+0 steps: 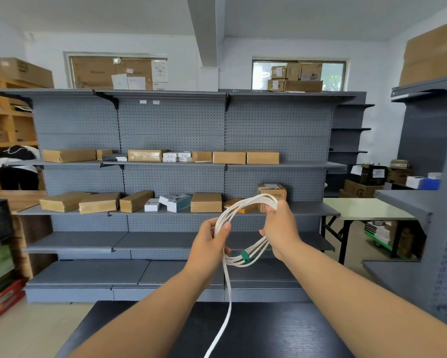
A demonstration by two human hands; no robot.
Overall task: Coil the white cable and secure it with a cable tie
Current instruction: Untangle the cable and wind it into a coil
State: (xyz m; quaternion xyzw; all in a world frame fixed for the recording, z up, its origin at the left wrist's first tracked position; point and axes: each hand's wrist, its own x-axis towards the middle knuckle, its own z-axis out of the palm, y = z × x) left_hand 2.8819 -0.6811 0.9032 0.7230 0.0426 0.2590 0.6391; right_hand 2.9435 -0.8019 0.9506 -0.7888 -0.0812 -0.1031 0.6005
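A white cable is wound into a loop of several turns, held up in the air in front of me. My left hand grips the loop's left side, thumb over the strands. My right hand holds the right side, fingers wrapped around the top strands. A green piece sits on the strands at the bottom of the loop; whether it is a cable tie I cannot tell. A loose tail of the cable hangs from my left hand down over the dark table and leaves the frame at the bottom.
Grey pegboard shelving with cardboard boxes stands straight ahead. A folding table is at the right, more grey shelves nearer right. At the far left a person bends over by wooden shelves.
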